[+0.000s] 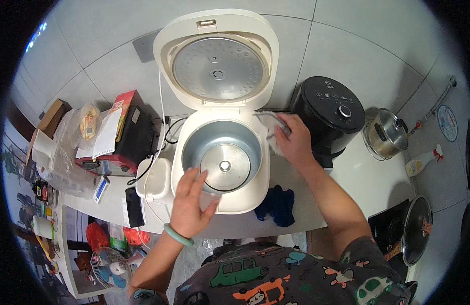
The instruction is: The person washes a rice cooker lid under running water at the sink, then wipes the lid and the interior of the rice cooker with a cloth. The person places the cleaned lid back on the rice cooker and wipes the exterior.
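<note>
Before me stands a white rice cooker (240, 206) with its lid (219, 68) raised against the wall. No inner pot is in it, so the heating plate (224, 179) shows at the bottom. My right hand (294, 141) grips a grey and white cloth (271, 124) at the cooker's back right rim. My left hand (191, 202), fingers apart and holding nothing, is over the front left rim; whether it touches cannot be told. A green bangle (177, 235) circles that wrist. A dark blue cloth (277, 206) lies by the cooker's front right corner.
Close on the right stands a black air fryer (328, 110), with a steel pot (389, 133) beyond it. On the left are a small white container (156, 179), a phone (134, 206) on a cable and a black-and-red oven (134, 137). A white cord (161, 103) hangs beside the cooker.
</note>
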Motion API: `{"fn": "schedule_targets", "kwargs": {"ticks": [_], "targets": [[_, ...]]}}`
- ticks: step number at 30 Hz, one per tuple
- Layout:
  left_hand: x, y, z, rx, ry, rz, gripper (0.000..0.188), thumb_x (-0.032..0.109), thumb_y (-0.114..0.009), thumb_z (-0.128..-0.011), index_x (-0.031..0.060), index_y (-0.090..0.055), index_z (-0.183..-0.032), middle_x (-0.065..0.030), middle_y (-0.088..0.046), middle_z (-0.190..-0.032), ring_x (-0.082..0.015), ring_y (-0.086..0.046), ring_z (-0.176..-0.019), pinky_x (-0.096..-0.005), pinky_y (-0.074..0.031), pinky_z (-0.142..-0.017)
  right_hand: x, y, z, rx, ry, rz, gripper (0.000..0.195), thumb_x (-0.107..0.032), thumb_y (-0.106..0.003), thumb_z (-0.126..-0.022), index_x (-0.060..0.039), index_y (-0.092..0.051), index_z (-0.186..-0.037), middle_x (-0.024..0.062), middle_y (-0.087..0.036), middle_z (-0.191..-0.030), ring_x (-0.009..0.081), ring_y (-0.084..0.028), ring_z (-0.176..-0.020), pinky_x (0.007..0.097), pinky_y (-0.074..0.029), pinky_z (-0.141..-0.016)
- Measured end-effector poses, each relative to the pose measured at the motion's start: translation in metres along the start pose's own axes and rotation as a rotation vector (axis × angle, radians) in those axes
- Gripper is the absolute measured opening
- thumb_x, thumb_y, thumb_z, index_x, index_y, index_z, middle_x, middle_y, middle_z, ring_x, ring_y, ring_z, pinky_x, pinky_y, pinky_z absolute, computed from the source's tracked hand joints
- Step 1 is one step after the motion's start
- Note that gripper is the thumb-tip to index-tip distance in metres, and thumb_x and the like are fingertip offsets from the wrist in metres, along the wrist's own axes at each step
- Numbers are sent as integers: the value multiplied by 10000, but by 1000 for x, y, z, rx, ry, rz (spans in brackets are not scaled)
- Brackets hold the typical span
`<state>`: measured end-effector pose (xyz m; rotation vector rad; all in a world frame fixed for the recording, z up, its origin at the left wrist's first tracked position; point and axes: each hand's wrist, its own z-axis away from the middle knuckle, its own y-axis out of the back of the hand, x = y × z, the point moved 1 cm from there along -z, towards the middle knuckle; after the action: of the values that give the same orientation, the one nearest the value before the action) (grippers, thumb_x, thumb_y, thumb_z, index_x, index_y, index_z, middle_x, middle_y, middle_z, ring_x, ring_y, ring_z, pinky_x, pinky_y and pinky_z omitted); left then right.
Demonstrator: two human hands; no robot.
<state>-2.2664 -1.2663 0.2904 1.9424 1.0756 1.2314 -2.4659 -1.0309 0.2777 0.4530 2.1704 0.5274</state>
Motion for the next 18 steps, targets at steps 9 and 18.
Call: {"fn": "schedule_targets", "kwargs": {"ticks": [9,18], "targets": [[-53,1,35,-20,64,-43,615,223,-730,-793,-9,-490,-1309,-243,-465,-1362,-430,-420,-1282,-486,-346,-1071,4,-58,-70,-721,446,733,266,-158,-585,-842,-178,-633,-1103,117,-580,-1042,309,-627,-1016,426,-546,-798],[-75,9,41,-111,-25,34,682,332,-751,-762,-13,-513,-1300,-238,-480,-1370,-436,-408,-1304,-499,-329,-1085,-9,-60,-74,-711,226,737,319,-159,-574,-847,-219,-630,-1155,108,-575,-1095,307,-637,-1010,416,-550,-802]]}}
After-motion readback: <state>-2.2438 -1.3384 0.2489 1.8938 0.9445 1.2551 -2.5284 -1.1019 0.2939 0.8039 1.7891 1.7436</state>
